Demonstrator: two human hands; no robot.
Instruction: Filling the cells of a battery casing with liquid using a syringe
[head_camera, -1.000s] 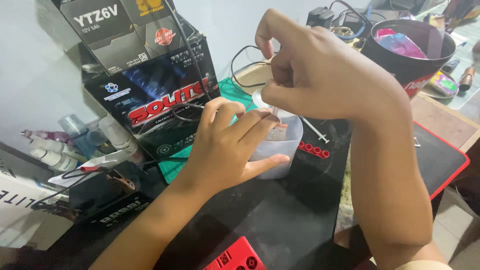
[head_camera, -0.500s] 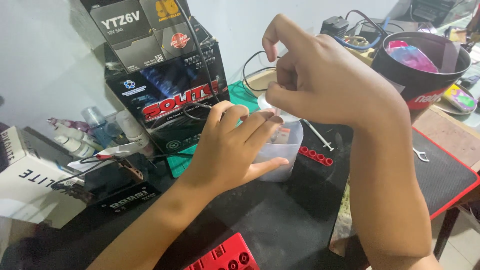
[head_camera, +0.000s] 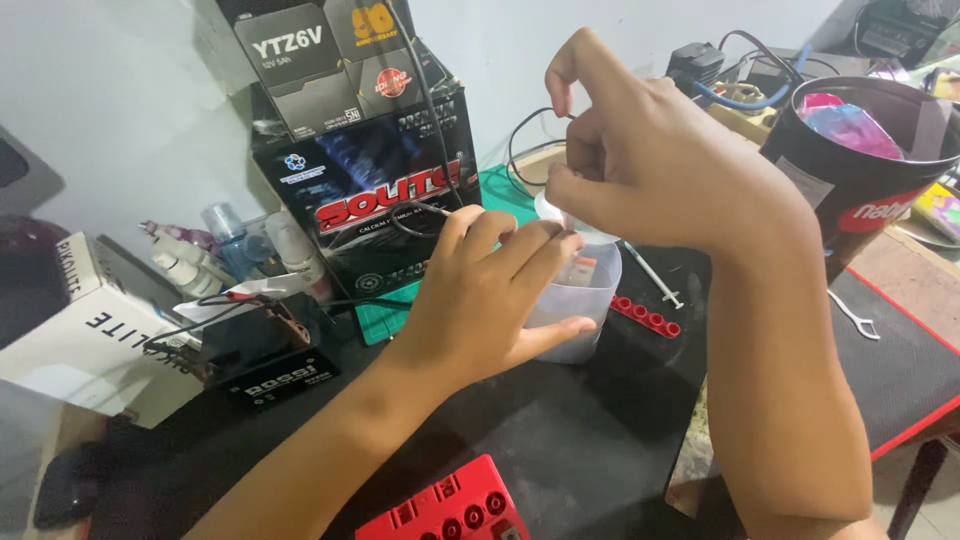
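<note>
Head view, translucent white plastic container, upright, left hand wrapping it

A translucent white plastic container, upright on the black mat near the scene's centre, is steadied by the left hand wrapped around its near-left side while its top is pinched by the right hand.

A pale, plain wall closes the back of the scene, lit softly and evenly with a faint shadow near the stacked boxes. In front of it stands a worktable covered by a dark mat. To the right, 1 black mat with a red edge overhangs the table's corner, and a strip of light floor shows below it.
</note>
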